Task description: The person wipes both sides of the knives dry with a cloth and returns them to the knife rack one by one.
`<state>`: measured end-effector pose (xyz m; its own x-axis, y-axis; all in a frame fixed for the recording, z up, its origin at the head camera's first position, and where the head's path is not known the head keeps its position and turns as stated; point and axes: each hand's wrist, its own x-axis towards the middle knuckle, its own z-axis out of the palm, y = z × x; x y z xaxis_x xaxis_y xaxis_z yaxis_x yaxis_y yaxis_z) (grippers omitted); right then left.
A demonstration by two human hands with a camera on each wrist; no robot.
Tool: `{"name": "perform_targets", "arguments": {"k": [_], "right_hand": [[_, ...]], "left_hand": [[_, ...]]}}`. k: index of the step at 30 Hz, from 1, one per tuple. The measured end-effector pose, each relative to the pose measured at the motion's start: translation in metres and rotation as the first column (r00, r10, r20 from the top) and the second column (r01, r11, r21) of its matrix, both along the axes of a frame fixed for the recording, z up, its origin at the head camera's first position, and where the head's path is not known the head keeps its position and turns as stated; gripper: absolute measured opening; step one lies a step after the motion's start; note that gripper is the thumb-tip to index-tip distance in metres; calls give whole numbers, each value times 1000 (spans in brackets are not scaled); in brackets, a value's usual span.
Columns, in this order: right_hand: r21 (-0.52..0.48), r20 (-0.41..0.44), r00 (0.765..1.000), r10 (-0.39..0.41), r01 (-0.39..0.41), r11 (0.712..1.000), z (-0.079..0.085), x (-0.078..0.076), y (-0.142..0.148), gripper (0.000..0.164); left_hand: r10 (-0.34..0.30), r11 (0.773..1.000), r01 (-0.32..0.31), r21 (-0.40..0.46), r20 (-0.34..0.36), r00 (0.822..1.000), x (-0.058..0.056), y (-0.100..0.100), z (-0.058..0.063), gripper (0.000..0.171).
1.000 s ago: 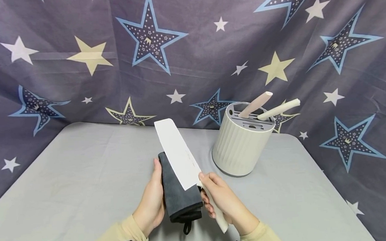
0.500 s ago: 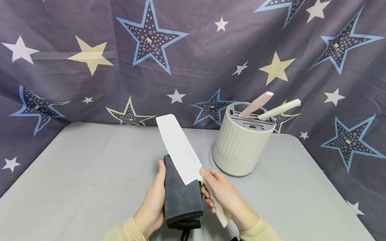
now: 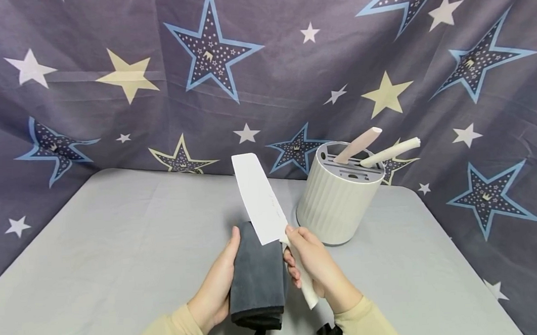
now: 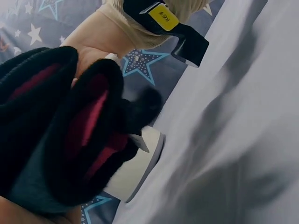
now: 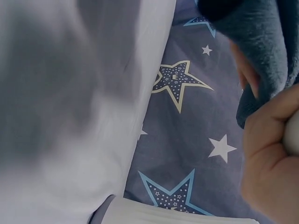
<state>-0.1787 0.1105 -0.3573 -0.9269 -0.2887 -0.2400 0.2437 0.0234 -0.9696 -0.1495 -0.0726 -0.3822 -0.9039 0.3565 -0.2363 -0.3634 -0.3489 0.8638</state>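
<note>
A cleaver with a broad white blade [image 3: 261, 201] and a cream handle [image 3: 307, 287] slants up and left in the head view. My right hand [image 3: 316, 261] grips that handle, thumb near the blade's base. My left hand [image 3: 215, 286] holds a folded dark grey cloth [image 3: 258, 279] with black edging and a small loop, thumb along its left side. The blade's lower corner overlaps the cloth's upper end; whether they touch, I cannot tell. Red lining shows inside the folds of the cloth [image 4: 51, 186] in the left wrist view. My left fingers are mostly hidden behind it.
A ribbed cream knife block [image 3: 336, 204] stands behind my right hand. A pink handle [image 3: 358, 145] and another cream handle [image 3: 391, 152] stick out of its slotted top. The grey-covered table [image 3: 117, 236] meets a star-patterned curtain [image 3: 273, 86] at the back and sides.
The cleaver has shifted up and right with my right hand. The cloth has slid down and slightly right relative to the blade, so less of the blade overlaps it. The knife block stays put.
</note>
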Motion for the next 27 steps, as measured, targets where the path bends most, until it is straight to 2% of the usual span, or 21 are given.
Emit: {"name": "perform_targets", "arguments": {"k": [6,10,18,27], "right_hand": [[-21,10,1000,-13,13,1000,0,-1,1,33],[-22,8,1000,-11,11,1000,0,0,1,33],[-22,7,1000,8,-8,1000,-3,4,1,34],[-6,12,999,35,-35,999,-5,9,1,37]], "left_hand": [[71,994,-76,-80,-60,996,-2,3,-5,87],[104,987,-113,-112,-76,992,-2,5,-6,89],[153,980,-162,-118,-86,985,-2,7,-5,89],[204,970,-211,-123,-65,977,-4,9,-4,92]]}}
